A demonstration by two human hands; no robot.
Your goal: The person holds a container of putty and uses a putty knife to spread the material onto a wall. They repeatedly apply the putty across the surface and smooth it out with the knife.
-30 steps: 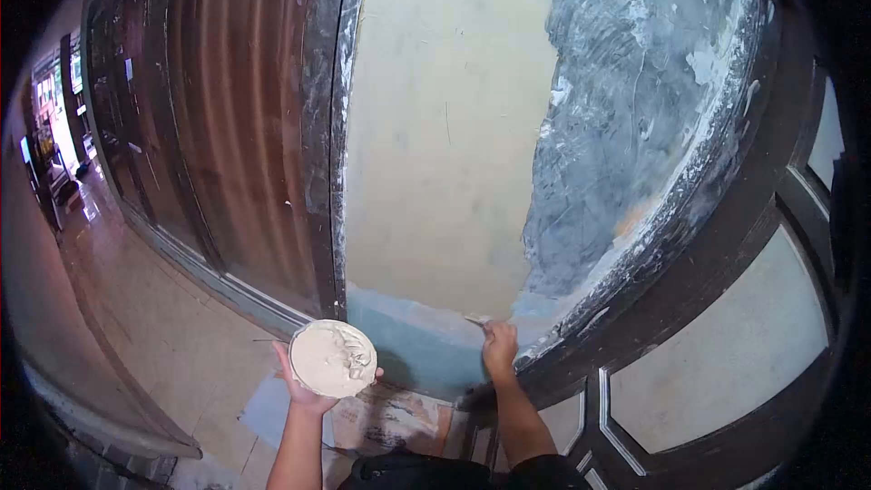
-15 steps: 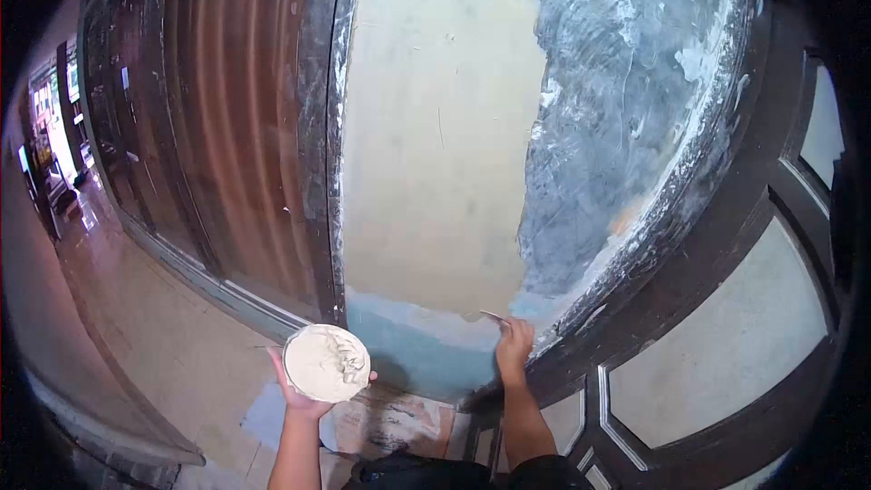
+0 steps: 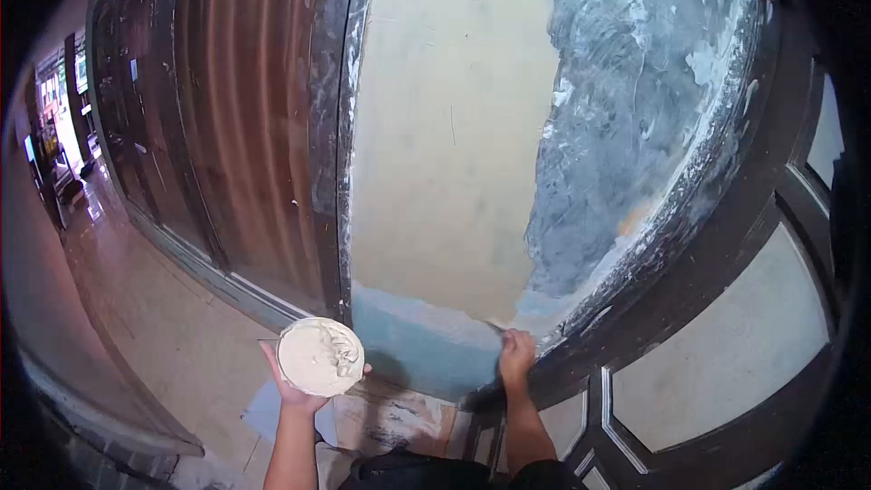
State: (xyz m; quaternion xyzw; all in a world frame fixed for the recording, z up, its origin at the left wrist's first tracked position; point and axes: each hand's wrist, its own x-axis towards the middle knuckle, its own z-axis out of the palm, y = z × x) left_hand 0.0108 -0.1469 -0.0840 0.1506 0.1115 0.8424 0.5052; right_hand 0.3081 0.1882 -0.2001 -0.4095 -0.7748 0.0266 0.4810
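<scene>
A round tub of cream-coloured paste (image 3: 319,357) rests in my left hand (image 3: 296,395), whose fingers wrap round its underside and rim. My right hand (image 3: 517,354) is closed on a thin flat tool (image 3: 496,327), probably a putty knife; its blade end touches the wall low down. Smooth beige coating (image 3: 445,145) covers the wall's left part, with a ragged right edge beside rough blue-grey wall (image 3: 599,154). Below the coating lies a pale blue-green strip (image 3: 417,349), left of my right hand.
Dark framed panels with reddish-brown surfaces (image 3: 249,145) stand at the left. A dark wooden frame with pale panels (image 3: 717,345) runs along the right. Tiled floor (image 3: 172,308) stretches away at the left, and a stained sheet (image 3: 399,422) lies at the wall's foot.
My right hand and the tool have moved slightly down. The tub in my left hand sits a little further left. The wall has shifted slightly right in view.
</scene>
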